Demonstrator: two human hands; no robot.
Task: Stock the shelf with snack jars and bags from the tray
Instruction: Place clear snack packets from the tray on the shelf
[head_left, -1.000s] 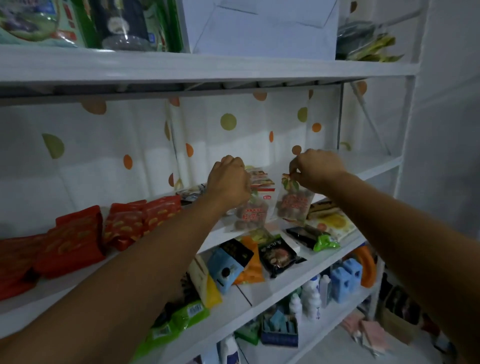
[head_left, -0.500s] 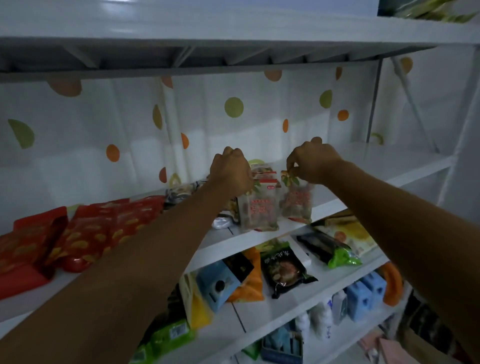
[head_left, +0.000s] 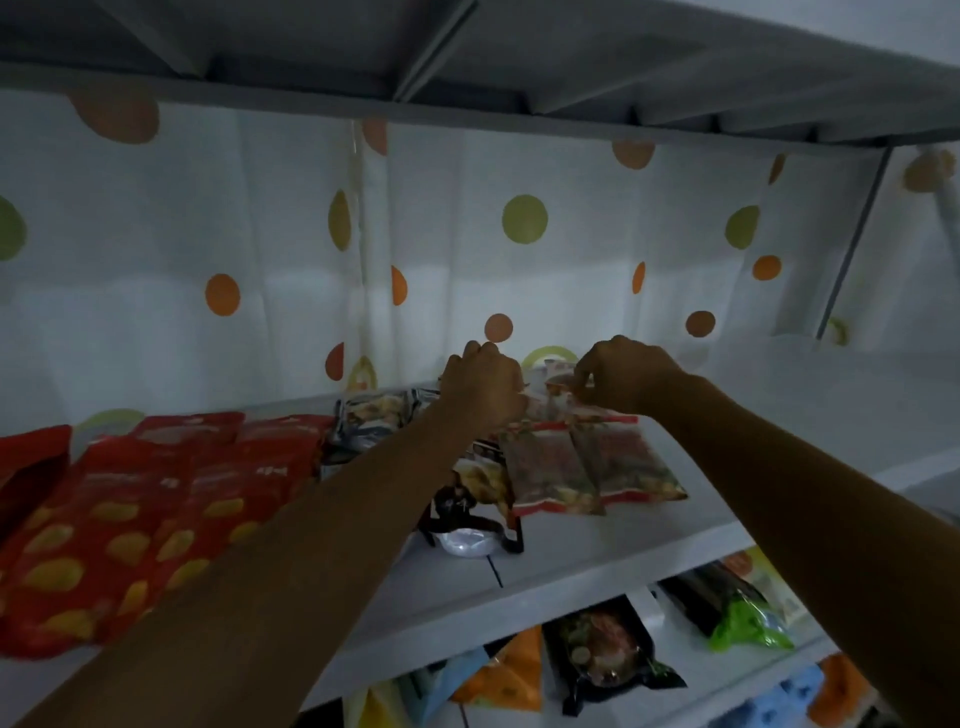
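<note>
Our curled fingers are pinching the crinkly top seams: left hand gripping the left snack bag, right hand the right snack bag. Both flat, clear pouches of reddish pieces are lying side by side, touching, on the white shelf, near glossy red bags.

The top edges of the two snack bags are covered by the left hand and the right hand. The left fingers are hidden behind the hand's back. The bags' print is blurred beyond reading. Left of them, a dark bag is partly covered by the left forearm. The red bags farther left are cut off by the frame's edge.
</note>
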